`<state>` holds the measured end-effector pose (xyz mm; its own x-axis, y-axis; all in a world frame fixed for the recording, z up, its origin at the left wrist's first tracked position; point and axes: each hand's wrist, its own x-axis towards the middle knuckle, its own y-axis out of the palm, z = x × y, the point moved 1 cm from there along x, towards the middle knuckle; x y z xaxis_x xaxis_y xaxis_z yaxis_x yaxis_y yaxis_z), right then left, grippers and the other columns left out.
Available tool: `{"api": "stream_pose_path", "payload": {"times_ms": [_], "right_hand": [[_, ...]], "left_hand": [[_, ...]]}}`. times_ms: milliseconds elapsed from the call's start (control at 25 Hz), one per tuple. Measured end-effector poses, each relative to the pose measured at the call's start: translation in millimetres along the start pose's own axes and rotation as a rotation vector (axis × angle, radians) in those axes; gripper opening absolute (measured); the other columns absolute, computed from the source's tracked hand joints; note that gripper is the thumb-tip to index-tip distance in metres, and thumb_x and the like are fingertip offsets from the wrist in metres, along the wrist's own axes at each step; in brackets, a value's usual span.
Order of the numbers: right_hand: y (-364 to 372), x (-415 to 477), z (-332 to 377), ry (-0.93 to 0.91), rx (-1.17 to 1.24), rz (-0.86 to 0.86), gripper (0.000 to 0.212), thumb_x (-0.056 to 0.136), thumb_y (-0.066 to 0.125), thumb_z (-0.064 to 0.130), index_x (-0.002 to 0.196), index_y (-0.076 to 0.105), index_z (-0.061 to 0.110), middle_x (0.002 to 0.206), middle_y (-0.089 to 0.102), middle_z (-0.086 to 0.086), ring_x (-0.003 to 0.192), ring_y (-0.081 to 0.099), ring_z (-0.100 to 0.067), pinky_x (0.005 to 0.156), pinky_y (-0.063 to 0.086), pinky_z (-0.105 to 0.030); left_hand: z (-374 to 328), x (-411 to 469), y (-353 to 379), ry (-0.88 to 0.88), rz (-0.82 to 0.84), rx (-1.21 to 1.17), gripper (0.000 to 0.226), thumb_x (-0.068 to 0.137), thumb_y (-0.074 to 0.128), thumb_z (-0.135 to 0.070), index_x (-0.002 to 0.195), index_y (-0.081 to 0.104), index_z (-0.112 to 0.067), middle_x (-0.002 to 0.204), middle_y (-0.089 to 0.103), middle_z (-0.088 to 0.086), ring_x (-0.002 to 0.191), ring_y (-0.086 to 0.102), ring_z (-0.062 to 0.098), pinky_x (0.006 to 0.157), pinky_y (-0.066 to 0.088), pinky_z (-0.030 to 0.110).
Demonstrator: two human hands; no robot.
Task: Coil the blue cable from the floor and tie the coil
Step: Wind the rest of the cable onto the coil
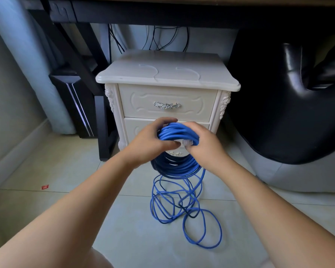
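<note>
Blue cable (179, 133) coil gripped at top: left hand (150, 141) and right hand (203, 145) fingers wrapped round it, arms outstretched, loose loops on floor (66, 190).

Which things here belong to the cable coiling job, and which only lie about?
Job: blue cable coil; loose blue cable loops on floor; left hand; right hand.
Lying about: white two-drawer nightstand; black leather chair; small red scrap.

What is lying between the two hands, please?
In the head view, the top of the blue cable coil and a clear plug sit between the left hand and the right hand, both gripping it.
</note>
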<state>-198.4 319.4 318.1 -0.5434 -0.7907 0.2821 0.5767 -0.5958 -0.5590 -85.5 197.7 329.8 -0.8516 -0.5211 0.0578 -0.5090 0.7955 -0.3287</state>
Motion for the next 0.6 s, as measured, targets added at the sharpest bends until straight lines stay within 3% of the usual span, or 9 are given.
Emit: {"api": "stream_pose_path", "payload": {"times_ms": [80,200,320,400,440,520,600], "right_hand": [[3.4,-1.2,0.9,-0.022,-0.139,0.085,0.06,0.078,0.056,-0.009,0.126,0.057,0.027,0.11,0.054,0.011,0.101,0.055,-0.014,0.085,0.044,-0.022],[3.8,-1.1,2.8,0.04,-0.196,0.08,0.056,0.079,0.058,-0.004,0.123,0.05,0.029,0.106,0.056,0.005,0.091,0.056,-0.02,0.077,0.045,-0.03],[3.3,2.1,7.1,0.118,-0.055,-0.037,0.054,0.079,0.068,0.003,0.124,0.048,0.028,0.095,0.058,0.002,0.08,0.057,-0.015,0.066,0.043,-0.013],[1.9,4.8,10.1,0.195,0.085,-0.102,0.053,0.077,0.074,0.009,0.121,0.052,0.029,0.096,0.061,0.003,0.082,0.061,-0.013,0.068,0.044,-0.009],[0.3,6.0,10.4,0.246,0.195,-0.119,0.049,0.076,0.077,0.012,0.117,0.056,0.03,0.098,0.064,0.003,0.085,0.064,-0.013,0.075,0.048,-0.015],[-2.8,7.1,5.9,0.353,0.461,-0.116,0.039,0.072,0.08,0.016,0.106,0.063,0.025,0.096,0.07,0.001,0.088,0.068,-0.017,0.092,0.054,-0.037],[0.6,4.1,2.2,0.462,0.674,-0.081,0.03,0.075,0.079,0.014,0.101,0.064,0.019,0.089,0.07,-0.005,0.088,0.069,-0.023,0.1,0.05,-0.052]], "left_hand": [[1.2,-2.1,1.3,0.014,0.033,0.187,0.055,0.077,0.072,-0.004,0.124,0.054,-0.028,0.105,0.067,-0.007,0.086,0.066,0.006,0.078,0.05,0.014],[1.5,-1.8,4.8,0.059,-0.042,0.426,0.03,0.081,0.065,-0.009,0.107,0.058,-0.02,0.084,0.062,-0.01,0.072,0.057,0.004,0.059,0.041,0.008],[2.0,2.1,6.3,0.008,-0.121,0.233,0.015,0.082,0.065,-0.007,0.095,0.058,-0.011,0.071,0.059,-0.002,0.062,0.05,0.015,0.054,0.037,0.019],[1.6,4.3,7.2,-0.031,-0.164,0.066,0.016,0.082,0.07,-0.009,0.092,0.058,-0.009,0.069,0.057,0.001,0.06,0.046,0.015,0.057,0.036,0.026],[1.2,5.2,7.4,-0.047,-0.194,-0.019,0.018,0.08,0.073,-0.013,0.09,0.057,-0.01,0.067,0.055,0.0,0.059,0.045,0.014,0.058,0.036,0.027],[-1.4,6.2,6.6,-0.084,-0.275,-0.218,0.019,0.08,0.075,-0.016,0.088,0.058,-0.013,0.067,0.054,-0.001,0.062,0.046,0.015,0.064,0.042,0.03],[-3.5,7.3,4.4,-0.146,-0.353,-0.432,0.014,0.084,0.069,-0.009,0.093,0.059,-0.013,0.07,0.052,-0.001,0.065,0.048,0.015,0.076,0.05,0.038]]}}
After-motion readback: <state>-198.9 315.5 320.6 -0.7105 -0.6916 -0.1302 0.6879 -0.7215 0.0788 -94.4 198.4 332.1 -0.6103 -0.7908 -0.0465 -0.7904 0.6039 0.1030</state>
